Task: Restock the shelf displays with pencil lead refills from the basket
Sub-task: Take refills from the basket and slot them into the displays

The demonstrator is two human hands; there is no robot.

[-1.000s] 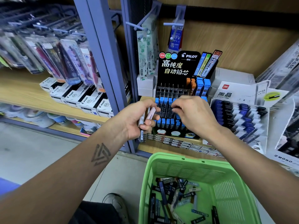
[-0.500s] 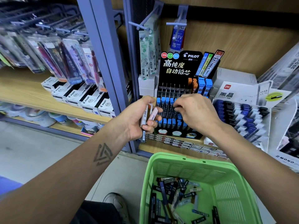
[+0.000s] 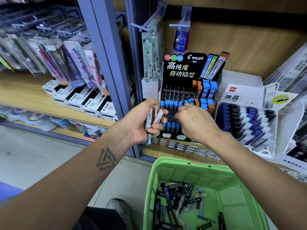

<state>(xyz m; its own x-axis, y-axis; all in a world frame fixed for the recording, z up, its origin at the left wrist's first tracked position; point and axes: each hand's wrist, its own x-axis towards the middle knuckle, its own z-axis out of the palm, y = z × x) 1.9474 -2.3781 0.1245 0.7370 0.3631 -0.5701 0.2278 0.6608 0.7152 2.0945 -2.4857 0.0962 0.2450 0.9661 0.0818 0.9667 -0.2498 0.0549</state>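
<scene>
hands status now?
Left hand: grips several slim plastic lead refill cases.
Right hand: fingers curled at black Pilot display rack; contents hidden.

The light is bright and even, with only soft shadows. The hanging packs [image 3: 54, 60] in the upper left of the frame are blurred, with some glare on them. Straight lines bend near the edges from the wide lens.

We see a green plastic basket [image 3: 196, 173] with slotted, matt walls, holding glossy plastic refill cases [image 3: 181, 196]. The shelf board [image 3: 25, 95] looks like pale wood-grain laminate, smooth and matt; its upright post [image 3: 106, 52] looks like grey-blue painted metal. The Pilot display [image 3: 186, 67] has a glossy black printed card header. The hanging pen packs [image 3: 73, 63] are clear, shiny plastic. The floor [image 3: 33, 156] is dull grey.
</scene>
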